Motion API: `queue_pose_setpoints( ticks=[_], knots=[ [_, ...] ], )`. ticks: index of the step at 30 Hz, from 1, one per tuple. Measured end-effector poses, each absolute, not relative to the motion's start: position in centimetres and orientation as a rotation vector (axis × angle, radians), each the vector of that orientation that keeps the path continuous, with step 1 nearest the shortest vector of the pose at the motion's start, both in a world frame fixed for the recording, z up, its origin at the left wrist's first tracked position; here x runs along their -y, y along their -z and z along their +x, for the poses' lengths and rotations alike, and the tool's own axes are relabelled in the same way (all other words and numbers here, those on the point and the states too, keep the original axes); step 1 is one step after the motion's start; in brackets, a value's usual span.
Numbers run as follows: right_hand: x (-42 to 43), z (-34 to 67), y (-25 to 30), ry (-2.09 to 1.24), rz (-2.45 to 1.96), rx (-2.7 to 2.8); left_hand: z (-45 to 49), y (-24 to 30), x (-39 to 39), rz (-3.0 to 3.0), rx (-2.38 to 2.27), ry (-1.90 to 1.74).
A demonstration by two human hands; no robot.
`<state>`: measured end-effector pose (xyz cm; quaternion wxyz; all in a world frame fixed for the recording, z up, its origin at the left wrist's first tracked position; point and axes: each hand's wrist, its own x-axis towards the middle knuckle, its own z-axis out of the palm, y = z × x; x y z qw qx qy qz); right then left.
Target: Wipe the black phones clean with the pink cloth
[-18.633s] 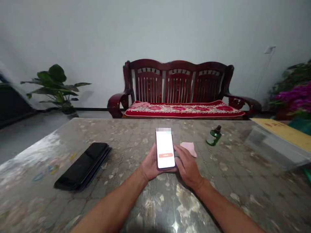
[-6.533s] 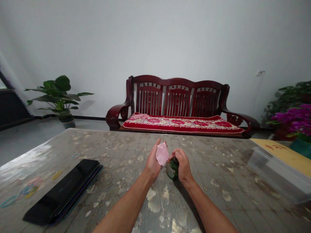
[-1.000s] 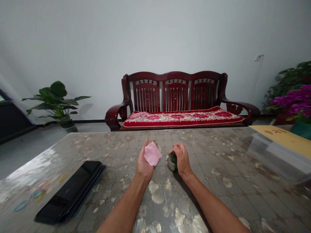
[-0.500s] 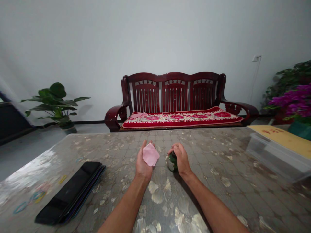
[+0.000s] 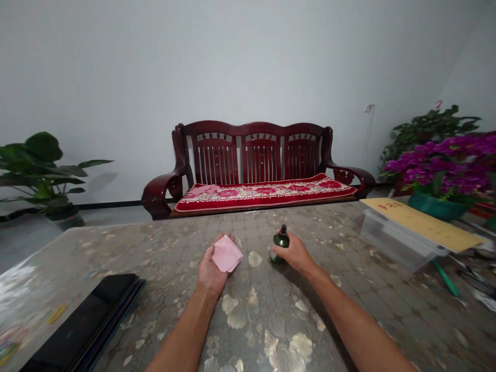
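Note:
A folded pink cloth (image 5: 227,253) lies across the palm and fingers of my left hand (image 5: 212,273), which is turned up and holds it. To the right, my right hand (image 5: 295,252) is wrapped round the body of a small dark green bottle (image 5: 281,238). The bottle has a black top and is upright; my fingers hide part of its side. Both hands are over the middle of the table, apart from each other.
The table (image 5: 263,310) has a patterned cover. At left lies a stack of black flat devices (image 5: 83,323) beside a yellow band (image 5: 57,314). At right stand a clear plastic box (image 5: 399,240) under a yellow sheet (image 5: 422,222) and a teal flowerpot (image 5: 437,205). A wooden bench (image 5: 253,129) stands behind.
My right hand has gone from the bottle's top to a grip round its body, uncovering the black top. The view has turned right. The cloth stays in my left hand.

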<state>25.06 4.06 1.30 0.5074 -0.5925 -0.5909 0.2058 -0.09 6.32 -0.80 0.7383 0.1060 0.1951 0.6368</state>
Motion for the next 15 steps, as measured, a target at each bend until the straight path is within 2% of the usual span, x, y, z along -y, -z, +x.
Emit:
queue_pose_setpoints(
  ticks=[7, 11, 15],
  knots=[
    [-2.5, 38.1, -1.4, -0.015, -2.068, 1.071, 0.7, 0.4, -5.8, 0.266, -0.412, -1.309],
    [-1.6, 42.6, -0.7, 0.078, -2.199, 0.959, 1.0, -0.2, -5.3, 0.283, -0.418, -1.268],
    [-1.6, 44.8, 0.2, 0.106, -2.140, 0.933, 0.8, -0.1, -5.4, 0.308, -0.361, -1.216]
  ],
)
